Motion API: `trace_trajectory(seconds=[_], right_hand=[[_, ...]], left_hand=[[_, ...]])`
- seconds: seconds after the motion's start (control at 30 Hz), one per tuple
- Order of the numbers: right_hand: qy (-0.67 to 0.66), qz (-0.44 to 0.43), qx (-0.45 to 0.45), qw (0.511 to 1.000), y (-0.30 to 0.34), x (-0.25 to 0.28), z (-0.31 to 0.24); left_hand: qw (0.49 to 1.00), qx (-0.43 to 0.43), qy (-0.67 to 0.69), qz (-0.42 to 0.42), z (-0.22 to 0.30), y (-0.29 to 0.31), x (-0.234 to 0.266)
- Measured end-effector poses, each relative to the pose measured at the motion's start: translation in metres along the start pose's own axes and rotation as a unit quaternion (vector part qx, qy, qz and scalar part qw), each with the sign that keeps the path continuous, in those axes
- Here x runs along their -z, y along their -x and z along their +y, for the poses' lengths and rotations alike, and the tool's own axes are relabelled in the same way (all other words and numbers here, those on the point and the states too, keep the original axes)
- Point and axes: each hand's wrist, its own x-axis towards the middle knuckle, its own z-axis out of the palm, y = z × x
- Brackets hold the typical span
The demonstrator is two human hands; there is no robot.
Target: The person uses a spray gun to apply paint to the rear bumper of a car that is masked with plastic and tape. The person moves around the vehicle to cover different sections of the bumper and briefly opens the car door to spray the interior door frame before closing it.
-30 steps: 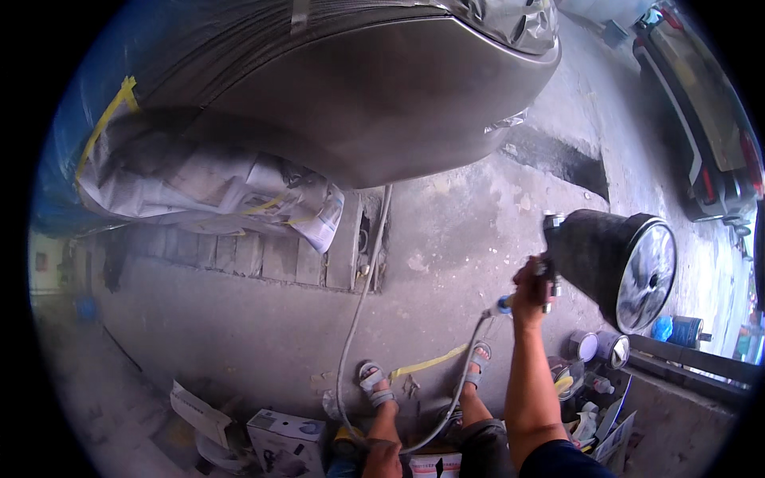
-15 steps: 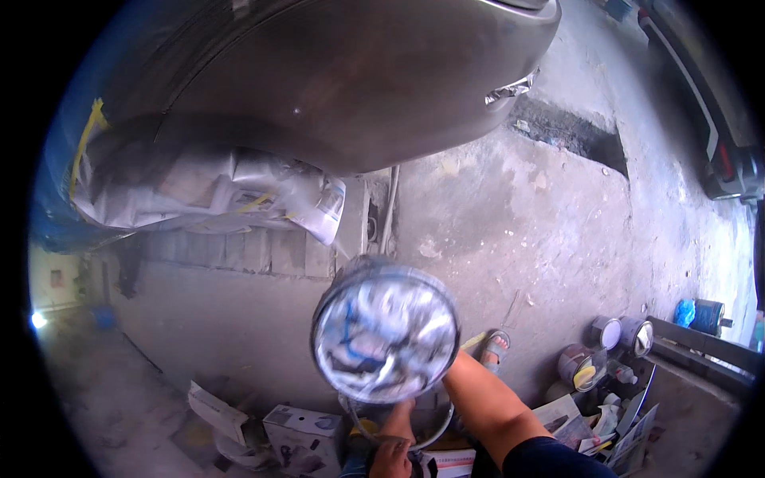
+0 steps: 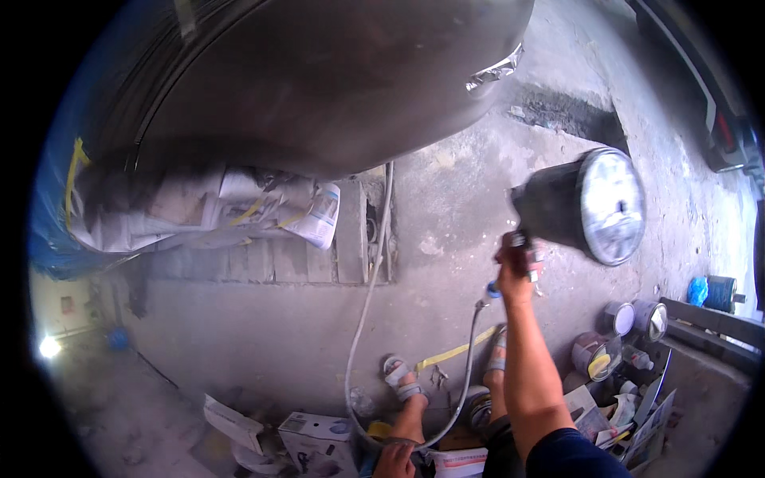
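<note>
My right hand [image 3: 518,267] is wrapped round the handle of a spray gun [image 3: 523,248], held out at arm's length on the right. The gun carries a large dark cup [image 3: 550,203] with a shiny silver lid [image 3: 612,205]. The cup is tipped on its side, lid facing right. A grey air hose [image 3: 468,358] runs from a blue fitting [image 3: 494,290] below the gun, down to my left hand [image 3: 394,460], low by my legs. That hand seems closed round the hose, though its fingers are partly hidden. Above lies a dark grey car body panel [image 3: 319,88].
Taped newspaper [image 3: 191,203] covers the wheel area. Blue sheeting [image 3: 52,207] hangs at far left. Paint cans [image 3: 594,354] and scraps lie at lower right. A cardboard box [image 3: 319,442] stands near my feet. A trench [image 3: 570,115] cuts the concrete floor [image 3: 462,191]; another vehicle [image 3: 709,95] is at right.
My right hand has swung the spray gun from low centre up and to the right, tipping its cup sideways. More of the hose shows. My left hand stays low near the hose.
</note>
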Motion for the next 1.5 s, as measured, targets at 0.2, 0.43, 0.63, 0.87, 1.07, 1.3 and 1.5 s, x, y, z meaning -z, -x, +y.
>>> trace_trajectory(seconds=[0.2, 0.43, 0.63, 0.87, 1.07, 1.3, 1.5], right_hand=[[-0.024, -0.321, 0.043, 0.946, 0.099, -0.091, -0.023], [-0.004, -0.237, 0.000, 0.972, 0.126, -0.115, 0.113], [-0.229, 0.040, -0.175, 0.957, 0.022, -0.036, 0.063], [-0.091, -0.035, -0.050, 0.994, 0.064, -0.076, 0.110], [-0.394, -0.234, -0.187, 0.869, 0.094, -0.156, 0.063], [-0.429, -0.115, -0.370, 0.816, 0.023, -0.142, 0.118], [-0.351, 0.096, -0.254, 0.896, -0.051, -0.037, 0.157]], left_hand=[[0.999, 0.034, -0.002, -0.037, -0.013, 0.003, -0.007], [0.995, 0.004, 0.000, -0.097, -0.028, -0.017, 0.000], [0.964, -0.102, -0.149, -0.194, -0.050, -0.043, -0.010], [0.982, 0.034, -0.095, -0.162, -0.002, -0.116, 0.006], [0.962, 0.112, -0.221, -0.114, -0.015, -0.085, 0.018], [0.939, 0.188, -0.257, -0.129, 0.010, -0.113, 0.035], [0.956, 0.058, -0.230, -0.170, 0.031, -0.166, 0.020]])
